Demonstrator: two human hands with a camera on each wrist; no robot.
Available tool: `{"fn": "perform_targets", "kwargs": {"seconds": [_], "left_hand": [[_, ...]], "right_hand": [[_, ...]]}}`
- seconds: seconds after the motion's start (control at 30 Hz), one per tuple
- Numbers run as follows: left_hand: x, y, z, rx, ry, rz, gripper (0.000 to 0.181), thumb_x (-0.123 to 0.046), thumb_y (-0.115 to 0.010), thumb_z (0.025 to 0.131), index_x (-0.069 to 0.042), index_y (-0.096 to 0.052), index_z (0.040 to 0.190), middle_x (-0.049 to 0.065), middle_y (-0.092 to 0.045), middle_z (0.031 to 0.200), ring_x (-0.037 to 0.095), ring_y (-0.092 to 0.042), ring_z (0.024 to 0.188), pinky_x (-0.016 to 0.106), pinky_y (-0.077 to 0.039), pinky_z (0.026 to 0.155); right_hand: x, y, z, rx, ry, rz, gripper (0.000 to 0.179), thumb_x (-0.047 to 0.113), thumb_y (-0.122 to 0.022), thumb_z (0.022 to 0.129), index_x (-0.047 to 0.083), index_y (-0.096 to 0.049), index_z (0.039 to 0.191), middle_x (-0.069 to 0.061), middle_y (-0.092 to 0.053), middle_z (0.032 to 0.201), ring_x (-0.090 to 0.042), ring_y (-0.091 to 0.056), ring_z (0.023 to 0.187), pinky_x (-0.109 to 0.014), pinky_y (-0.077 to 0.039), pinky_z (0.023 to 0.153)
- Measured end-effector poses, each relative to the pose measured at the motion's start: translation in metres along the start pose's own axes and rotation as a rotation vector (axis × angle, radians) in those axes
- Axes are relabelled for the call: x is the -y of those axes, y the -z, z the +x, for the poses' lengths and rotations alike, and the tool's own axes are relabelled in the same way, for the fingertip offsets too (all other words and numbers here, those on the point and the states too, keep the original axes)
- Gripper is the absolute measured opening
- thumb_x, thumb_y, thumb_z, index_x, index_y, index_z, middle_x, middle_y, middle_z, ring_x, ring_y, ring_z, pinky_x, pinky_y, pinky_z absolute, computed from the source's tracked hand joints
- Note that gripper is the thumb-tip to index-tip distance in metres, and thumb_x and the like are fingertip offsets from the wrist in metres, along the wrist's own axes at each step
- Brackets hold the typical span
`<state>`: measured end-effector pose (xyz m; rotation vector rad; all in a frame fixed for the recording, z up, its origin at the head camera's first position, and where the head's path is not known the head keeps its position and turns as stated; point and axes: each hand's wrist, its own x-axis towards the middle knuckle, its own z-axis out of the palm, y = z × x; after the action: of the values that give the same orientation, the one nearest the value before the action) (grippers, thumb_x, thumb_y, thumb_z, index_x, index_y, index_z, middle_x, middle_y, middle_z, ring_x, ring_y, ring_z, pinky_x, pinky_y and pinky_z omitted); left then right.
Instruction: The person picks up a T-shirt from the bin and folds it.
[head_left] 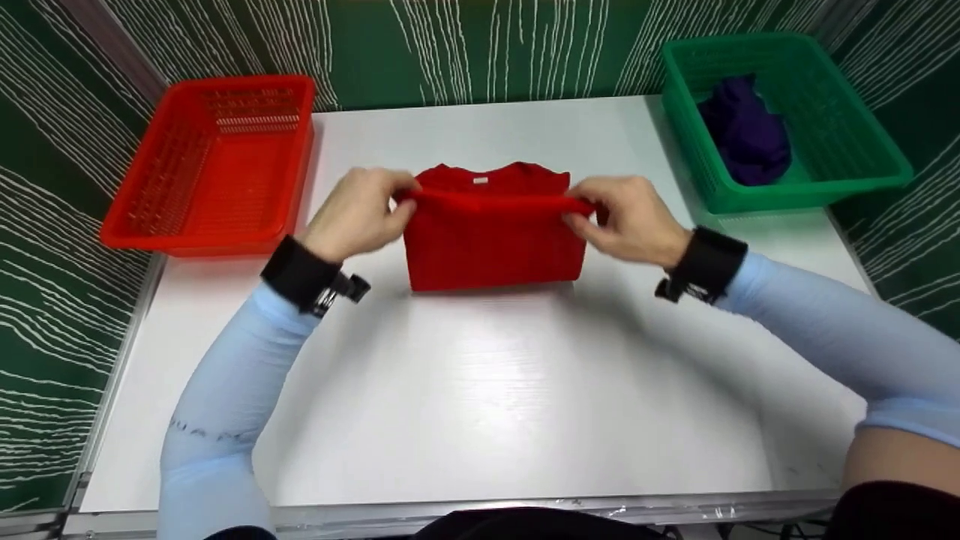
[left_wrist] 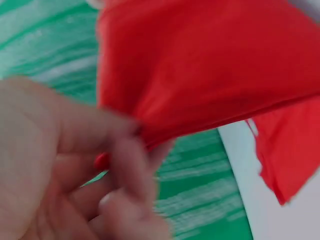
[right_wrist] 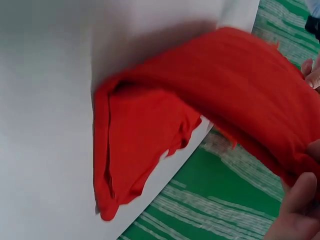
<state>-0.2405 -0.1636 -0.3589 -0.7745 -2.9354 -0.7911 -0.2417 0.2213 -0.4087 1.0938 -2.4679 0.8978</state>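
Note:
A red shirt [head_left: 495, 244], folded into a compact rectangle, is on the white table with its neckline and small pale label [head_left: 480, 181] at the far side. My left hand [head_left: 364, 214] pinches the left end of its raised edge between thumb and fingers. At the right end of the same edge, my right hand [head_left: 626, 217] pinches the cloth. Both wrist views show the lifted red cloth [left_wrist: 210, 65] arching above the part that lies on the table [right_wrist: 145, 140]. Some fingertips are hidden by the fabric.
On the left of the white table [head_left: 480, 405] stands a red plastic basket [head_left: 206, 244]. A green basket [head_left: 817, 196] at the back right holds a crumpled purple cloth [head_left: 746, 135]. Green panels [head_left: 360, 45] with white streaks rise behind and beside the table.

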Motion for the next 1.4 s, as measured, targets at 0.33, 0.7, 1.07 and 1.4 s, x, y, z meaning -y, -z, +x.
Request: {"fn": "perform_targets", "kwargs": {"seconds": [0.33,0.7,1.07,1.4], "left_hand": [[0.043,-0.037,0.087,-0.152,0.282,0.027,0.033,-0.015,-0.054,0.113,-0.003,-0.074,0.136,0.02,-0.081,0.131,0.04,-0.075,0.121,0.052,-0.06,0.107],[0.091,-0.091,0.113,0.0,0.467,-0.224,0.082,-0.004,-0.063,0.097,-0.012,-0.036,0.173,0.023,-0.061,0.161,0.034,-0.061,0.136,0.044,-0.052,0.121],[0.048,-0.122,0.102,0.162,0.211,0.232,0.134,-0.088,-0.063,0.093,-0.009,0.0,0.181,0.018,0.009,0.191,0.046,0.0,0.178,0.065,-0.02,0.143],[0.047,-0.146,0.099,0.402,0.144,0.332,0.154,-0.104,-0.059,0.079,-0.016,0.02,0.178,0.01,0.027,0.188,0.036,0.02,0.178,0.062,0.005,0.145]], "right_hand": [[-0.062,-0.034,0.074,0.038,-0.35,-0.113,0.025,0.012,-0.067,0.108,-0.003,-0.076,0.126,-0.024,-0.081,0.112,-0.042,-0.073,0.096,-0.053,-0.058,0.09],[-0.092,-0.082,0.092,0.175,-0.633,-0.103,0.038,0.012,-0.058,0.11,-0.002,-0.067,0.145,-0.028,-0.074,0.142,-0.043,-0.072,0.129,-0.058,-0.058,0.116],[-0.069,-0.1,0.088,0.362,-0.403,-0.249,0.073,0.039,-0.061,0.112,0.0,-0.039,0.169,-0.031,-0.032,0.179,-0.052,-0.043,0.162,-0.07,-0.042,0.13],[-0.068,-0.13,0.085,0.722,-0.249,-0.353,0.11,0.077,-0.046,0.108,0.008,-0.001,0.181,-0.018,0.004,0.191,-0.044,-0.002,0.179,-0.068,-0.011,0.143]]}}
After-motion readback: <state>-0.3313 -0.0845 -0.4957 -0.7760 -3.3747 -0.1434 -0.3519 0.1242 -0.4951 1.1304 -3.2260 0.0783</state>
